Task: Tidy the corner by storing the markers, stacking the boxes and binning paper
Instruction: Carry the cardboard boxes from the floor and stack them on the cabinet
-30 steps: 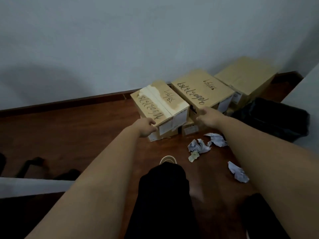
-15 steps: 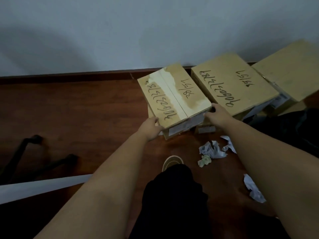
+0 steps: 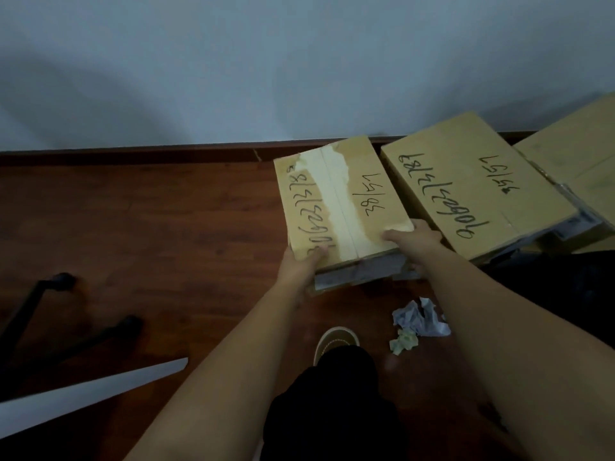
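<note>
- Dark wooden flooring [image 3: 133,227] is seen running up to a pale wall [image 3: 299,61] with a brown skirting board; three cardboard boxes are ranged along the skirting at the floor's far right.
- Box stacking is judged to be the step in hand: the taped box [image 3: 339,201], leftmost of the row and just beside the larger box [image 3: 472,184], is held at its near edge.
- A lift and a carry onto a neighbouring box is judged to be called for next, with the load kept level.
- Both arms are stretched forward and down; the left hand [image 3: 301,262] grips the near-left corner, thumb laid on top.
- The right hand [image 3: 414,241] clasps the near-right corner likewise.
- Crumpled paper [image 3: 421,319] is left lying on the floor near a shoe [image 3: 336,341]; no markers are visible.
</note>
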The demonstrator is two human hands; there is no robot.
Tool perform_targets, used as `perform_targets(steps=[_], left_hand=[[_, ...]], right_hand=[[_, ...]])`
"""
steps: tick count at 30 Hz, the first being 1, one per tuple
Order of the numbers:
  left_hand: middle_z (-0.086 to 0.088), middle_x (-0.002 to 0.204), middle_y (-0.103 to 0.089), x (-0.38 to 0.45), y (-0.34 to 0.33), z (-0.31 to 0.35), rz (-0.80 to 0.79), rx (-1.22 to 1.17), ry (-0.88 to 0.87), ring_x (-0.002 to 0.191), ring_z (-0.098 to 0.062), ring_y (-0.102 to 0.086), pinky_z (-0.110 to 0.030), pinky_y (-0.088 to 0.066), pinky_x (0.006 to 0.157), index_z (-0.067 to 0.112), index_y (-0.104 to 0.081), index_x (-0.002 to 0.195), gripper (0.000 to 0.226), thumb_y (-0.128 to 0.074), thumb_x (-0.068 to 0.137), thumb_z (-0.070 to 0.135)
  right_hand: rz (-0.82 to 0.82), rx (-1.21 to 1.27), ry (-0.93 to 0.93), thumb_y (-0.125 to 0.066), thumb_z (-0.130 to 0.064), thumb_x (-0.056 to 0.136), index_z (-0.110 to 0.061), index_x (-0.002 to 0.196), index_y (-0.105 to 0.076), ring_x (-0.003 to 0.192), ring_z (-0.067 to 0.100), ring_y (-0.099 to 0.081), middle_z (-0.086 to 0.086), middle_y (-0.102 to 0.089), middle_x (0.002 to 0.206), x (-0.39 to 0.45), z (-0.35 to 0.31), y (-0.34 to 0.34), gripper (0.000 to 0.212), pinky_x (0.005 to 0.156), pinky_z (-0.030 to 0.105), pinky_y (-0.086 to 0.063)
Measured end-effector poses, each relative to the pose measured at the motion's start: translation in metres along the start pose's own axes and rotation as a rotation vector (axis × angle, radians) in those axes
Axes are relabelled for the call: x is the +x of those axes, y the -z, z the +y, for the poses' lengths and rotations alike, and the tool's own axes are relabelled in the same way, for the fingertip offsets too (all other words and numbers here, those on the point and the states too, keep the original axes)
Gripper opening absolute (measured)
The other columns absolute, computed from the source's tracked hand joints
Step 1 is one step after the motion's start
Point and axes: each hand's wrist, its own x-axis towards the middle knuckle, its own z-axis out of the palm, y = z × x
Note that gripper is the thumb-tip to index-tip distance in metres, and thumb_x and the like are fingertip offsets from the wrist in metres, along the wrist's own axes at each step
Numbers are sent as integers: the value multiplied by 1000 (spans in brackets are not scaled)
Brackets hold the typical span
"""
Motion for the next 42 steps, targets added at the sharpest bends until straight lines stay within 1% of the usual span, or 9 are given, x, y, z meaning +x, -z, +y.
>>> perform_targets(steps=[4, 7, 10, 12, 16, 21, 23, 31, 42], left_hand=[[2, 105, -75, -1, 12, 22, 137, -218, -34, 97, -25, -71, -52, -56, 88, 31, -66, 114, 64, -88, 54, 41], [-2, 102, -76, -22, 18, 53, 157, -314, -75, 91, -26, -72, -55, -58, 76, 25, -68, 113, 43, -83, 73, 22], [-2, 104, -75, -44, 21, 81, 160, -383, -129, 90, -24, -72, -48, -60, 64, 26, -65, 119, 48, -82, 75, 18], [-1, 105, -75, -63, 19, 102, 133, -421, -201, 93, -25, -73, -51, -61, 70, 27, -64, 123, 53, -83, 74, 18], [3, 104, -75, -107, 6, 156, 79, -397, -374, 96, -22, -72, -54, -59, 81, 28, -65, 120, 55, -85, 69, 26], [7, 113, -72, -174, -30, 215, -58, -385, -551, 104, -18, -67, -54, -51, 96, 32, -57, 130, 85, -87, 51, 41], [9, 117, -70, -205, -51, 232, -141, -385, -613, 108, -16, -66, -53, -49, 99, 35, -54, 134, 93, -87, 48, 45], [4, 114, -72, -337, -149, 274, -475, -392, -863, 103, -13, -69, -41, -55, 95, 24, -52, 138, 73, -83, 73, 15], [3, 116, -72, -533, -264, 291, -950, -329, -964, 105, -19, -69, -50, -56, 91, 29, -58, 133, 73, -85, 66, 25]], right_hand=[[-69, 195, 95, -80, -21, 75, -25, 133, -39, 105, 20, -50, -2, -52, 118, -16, -27, -7, 71, 82, 43, -49], [-106, 256, 137, -78, -19, 77, -23, 122, -44, 96, 19, -53, -4, -54, 103, -39, -52, 1, 57, 82, 47, -52], [-84, 310, 226, -80, -19, 75, -21, 120, -46, 94, 19, -58, -2, -60, 107, -65, -77, 13, 57, 76, 41, -52], [-80, 364, 292, -81, -17, 75, -18, 125, -47, 100, 20, -58, -2, -61, 112, -82, -95, 26, 60, 71, 35, -47], [-47, 461, 404, -84, -20, 70, -23, 127, -49, 105, 20, -62, -3, -65, 116, -128, -131, 70, 67, 78, 45, -50], [43, 617, 521, -80, -14, 76, -20, 124, -44, 90, 17, -62, 0, -61, 110, -195, -150, 146, 60, 60, 36, -53], [138, 663, 585, -81, -15, 74, -22, 121, -45, 94, 20, -63, -1, -61, 108, -219, -148, 180, 60, 71, 40, -57], [419, 841, 831, -81, -15, 73, -28, 120, -46, 107, 26, -62, -1, -62, 113, -319, -110, 314, 60, 90, 53, -54], [955, 719, 1000, -78, -26, 77, -28, 133, -43, 103, 10, -56, -12, -57, 114, -498, -30, 468, 66, 96, 45, -51]])
